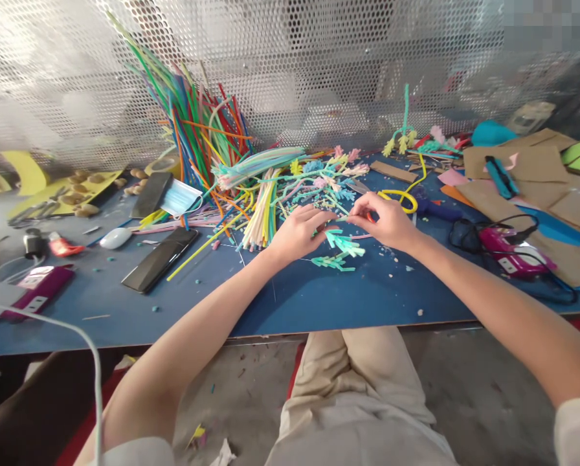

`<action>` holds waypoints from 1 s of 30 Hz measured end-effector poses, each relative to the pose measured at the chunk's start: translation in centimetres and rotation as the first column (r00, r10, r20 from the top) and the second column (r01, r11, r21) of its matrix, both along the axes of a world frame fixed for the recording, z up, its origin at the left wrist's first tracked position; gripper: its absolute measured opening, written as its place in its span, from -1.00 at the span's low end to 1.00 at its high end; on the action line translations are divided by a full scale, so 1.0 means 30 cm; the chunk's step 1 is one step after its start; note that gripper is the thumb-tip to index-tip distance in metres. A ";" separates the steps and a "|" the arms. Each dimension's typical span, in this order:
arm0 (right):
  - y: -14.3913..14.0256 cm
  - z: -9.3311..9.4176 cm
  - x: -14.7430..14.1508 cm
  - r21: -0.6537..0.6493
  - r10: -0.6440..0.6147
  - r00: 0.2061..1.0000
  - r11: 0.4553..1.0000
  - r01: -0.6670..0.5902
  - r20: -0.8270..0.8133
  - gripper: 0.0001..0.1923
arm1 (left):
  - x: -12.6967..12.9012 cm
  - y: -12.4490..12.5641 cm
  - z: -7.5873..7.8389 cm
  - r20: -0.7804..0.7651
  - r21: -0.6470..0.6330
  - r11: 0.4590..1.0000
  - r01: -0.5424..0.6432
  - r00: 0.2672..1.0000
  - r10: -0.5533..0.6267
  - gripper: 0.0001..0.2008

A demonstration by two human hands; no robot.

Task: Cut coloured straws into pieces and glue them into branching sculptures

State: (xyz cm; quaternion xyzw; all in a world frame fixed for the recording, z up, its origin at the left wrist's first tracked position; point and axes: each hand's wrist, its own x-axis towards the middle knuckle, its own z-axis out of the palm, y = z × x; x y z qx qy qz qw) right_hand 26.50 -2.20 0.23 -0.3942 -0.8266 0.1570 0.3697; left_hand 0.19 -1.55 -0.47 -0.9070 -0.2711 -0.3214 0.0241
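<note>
My left hand (297, 232) and my right hand (386, 220) meet over the blue table (290, 298), fingertips pinching a thin stem between them. From that stem hangs a mint-green pipe-cleaner sprig (343, 244) with short side branches; a second green sprig (333, 262) lies on the table just under it. A red-handled tool, mostly hidden, shows at my right palm (370, 217). Just beyond my hands lies a heap of pastel pipe-cleaner pieces (319, 178).
A tall bundle of coloured pipe cleaners (197, 129) leans on the perforated metal wall. A black phone (160, 259), face mask (179, 197), white mouse (116, 238) and purple device (37, 288) lie left. Magenta glue gun (506, 249), yellow loop (401, 195) and cardboard (523, 165) lie right.
</note>
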 end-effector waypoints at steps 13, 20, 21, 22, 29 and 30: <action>-0.022 0.019 -0.023 0.049 0.041 0.997 0.998 -0.044 0.060 -0.67 | 0.015 -0.011 0.008 0.033 0.000 1.000 -0.025 0.999 0.025 -0.72; 0.082 0.011 0.142 0.238 -0.481 0.724 0.876 0.419 0.495 -0.46 | -0.010 0.003 -0.001 0.113 0.024 0.989 -0.146 0.983 0.143 -0.75; 0.094 0.003 0.163 0.227 -0.495 0.662 0.863 0.452 0.562 -0.40 | -0.013 0.005 -0.002 0.120 0.035 0.989 -0.147 0.983 0.142 -0.76; 0.104 -0.003 0.177 0.199 -0.479 0.625 0.863 0.465 0.617 -0.36 | -0.015 0.006 -0.003 0.126 0.044 0.988 -0.146 0.982 0.140 -0.77; 0.122 0.016 0.176 0.018 -0.364 0.655 0.882 0.471 0.662 -0.43 | -0.018 0.007 -0.007 0.090 0.028 0.987 -0.161 0.983 0.158 -0.79; 0.122 0.027 0.188 0.001 -0.367 0.674 0.878 0.478 0.642 -0.42 | -0.017 0.007 -0.008 0.068 0.023 0.985 -0.174 0.983 0.172 -0.79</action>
